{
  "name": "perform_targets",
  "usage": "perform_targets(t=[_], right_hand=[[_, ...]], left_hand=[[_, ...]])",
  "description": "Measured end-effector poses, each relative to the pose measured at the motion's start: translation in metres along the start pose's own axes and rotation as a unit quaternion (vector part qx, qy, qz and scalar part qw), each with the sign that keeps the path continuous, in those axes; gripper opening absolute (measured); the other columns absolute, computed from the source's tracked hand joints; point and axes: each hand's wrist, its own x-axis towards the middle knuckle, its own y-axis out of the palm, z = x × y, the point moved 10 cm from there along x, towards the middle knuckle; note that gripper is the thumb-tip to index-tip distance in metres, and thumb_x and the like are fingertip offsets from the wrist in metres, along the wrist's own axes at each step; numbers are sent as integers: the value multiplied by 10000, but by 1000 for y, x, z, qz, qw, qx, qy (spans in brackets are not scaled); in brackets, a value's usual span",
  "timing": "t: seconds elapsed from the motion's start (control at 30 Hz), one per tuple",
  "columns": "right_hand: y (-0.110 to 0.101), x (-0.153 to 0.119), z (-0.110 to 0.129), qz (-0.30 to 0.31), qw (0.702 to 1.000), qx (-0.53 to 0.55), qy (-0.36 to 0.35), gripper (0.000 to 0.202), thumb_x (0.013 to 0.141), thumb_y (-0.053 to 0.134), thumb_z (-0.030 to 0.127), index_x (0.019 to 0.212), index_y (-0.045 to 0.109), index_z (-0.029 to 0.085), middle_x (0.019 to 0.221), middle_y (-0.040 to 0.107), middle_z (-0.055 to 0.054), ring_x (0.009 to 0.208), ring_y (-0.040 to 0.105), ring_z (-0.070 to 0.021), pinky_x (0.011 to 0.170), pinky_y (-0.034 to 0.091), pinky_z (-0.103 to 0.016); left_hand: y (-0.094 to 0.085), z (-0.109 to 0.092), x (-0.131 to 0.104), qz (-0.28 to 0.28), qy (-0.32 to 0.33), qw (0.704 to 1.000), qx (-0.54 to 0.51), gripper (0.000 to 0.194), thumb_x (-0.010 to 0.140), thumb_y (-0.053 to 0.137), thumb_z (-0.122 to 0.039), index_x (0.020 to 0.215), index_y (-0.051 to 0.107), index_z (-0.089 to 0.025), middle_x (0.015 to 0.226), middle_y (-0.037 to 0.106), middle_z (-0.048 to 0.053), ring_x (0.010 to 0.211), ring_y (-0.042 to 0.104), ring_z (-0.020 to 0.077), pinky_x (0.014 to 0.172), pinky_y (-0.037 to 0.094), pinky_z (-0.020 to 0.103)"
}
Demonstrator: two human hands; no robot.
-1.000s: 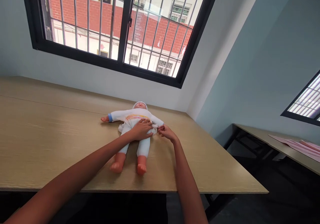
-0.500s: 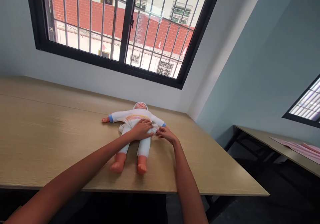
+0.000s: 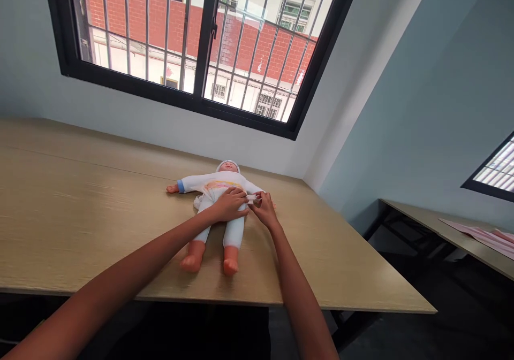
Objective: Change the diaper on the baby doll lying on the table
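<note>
A baby doll in a white outfit and cap lies on its back, its bare feet toward me. My left hand rests flat on the doll's lower belly, fingers stretched out. At the doll's right-hand side in view, my right hand pinches the edge of a thin white cloth. More ruffled white material shows at the doll's other hip. What lies under my left palm is hidden.
The doll lies on a wooden table against a wall below a barred window. At the right, a second table holds pink striped cloth.
My right hand has risen slightly, its fingers now closed on the white cloth, which is pulled up and outward. My left hand stays on the doll. The camera view has shifted slightly.
</note>
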Motion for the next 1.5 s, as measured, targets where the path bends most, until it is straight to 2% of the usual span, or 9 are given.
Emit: perform_targets(t=[0.13, 0.27, 0.4, 0.6, 0.83, 1.07, 1.2, 1.33, 1.5], right_hand=[[-7, 1, -2, -32, 999, 14, 9, 192, 605, 637, 138, 772, 573, 208, 852, 510, 2, 748, 484, -155, 870, 441, -322], [-12, 0, -13, -62, 995, 63, 48, 185, 614, 609, 157, 789, 571, 203, 708, 527, 34, 702, 527, -149, 790, 483, -292], [-19, -1, -22, -84, 980, 150, 96, 210, 639, 607, 214, 834, 532, 195, 676, 584, 22, 659, 589, -145, 683, 524, -265], [-23, -3, -17, -98, 956, 250, 118, 294, 578, 677, 234, 805, 493, 208, 663, 618, 5, 629, 615, -152, 596, 542, -250], [-19, -6, -13, -85, 942, 303, 120, 360, 528, 690, 189, 818, 477, 211, 665, 623, 24, 618, 602, -136, 569, 525, -222], [-11, -7, -12, -46, 934, 329, 130, 296, 531, 714, 183, 741, 505, 199, 696, 635, 2, 672, 599, -137, 625, 532, -226], [-8, -8, -13, -33, 931, 338, 130, 280, 558, 734, 224, 736, 521, 193, 704, 633, 2, 686, 608, -134, 650, 540, -228], [-7, -7, -15, -33, 926, 354, 125, 273, 576, 743, 246, 729, 524, 193, 706, 622, 10, 680, 614, -123, 710, 562, -245], [-10, -5, -18, -55, 921, 365, 124, 294, 578, 768, 234, 697, 501, 203, 670, 596, 29, 641, 606, -117, 681, 575, -250]], left_hand=[[3, 1, 1, 13, 0, 1000, 6, 261, 919, 515, -350, 1077, 667, -209, 1175, 655, 64, 1149, 533, 229, 1052, 332, 374], [5, 3, 0, 19, -8, 1000, 9, 285, 915, 510, -383, 1082, 657, -205, 1189, 643, 69, 1166, 528, 238, 1049, 331, 385], [7, 4, 1, 26, -22, 999, 14, 326, 892, 541, -398, 1087, 650, -160, 1184, 629, 111, 1134, 534, 267, 997, 360, 390], [14, 2, 24, 42, -48, 998, 29, 265, 858, 610, -409, 826, 678, -155, 976, 662, 104, 989, 560, 260, 900, 404, 393], [15, 15, 38, 26, -109, 993, 22, 362, 976, 445, -355, 783, 672, -149, 893, 673, 83, 955, 570, 235, 856, 417, 393], [19, 25, 38, 12, -148, 989, 9, 219, 924, 563, -328, 843, 656, -147, 918, 663, 47, 953, 589, 198, 900, 438, 401], [9, 26, 37, -12, -166, 986, 17, 155, 900, 556, -230, 1006, 615, -133, 1030, 633, 79, 953, 589, 213, 865, 451, 388], [-5, 11, 38, -30, -132, 990, 29, 213, 900, 437, -114, 1069, 566, -134, 1114, 598, 135, 1015, 577, 257, 848, 440, 391], [-1, -14, 35, -8, -47, 998, 28, 137, 930, 457, -203, 908, 587, -165, 939, 647, 82, 913, 601, 230, 838, 445, 349]])
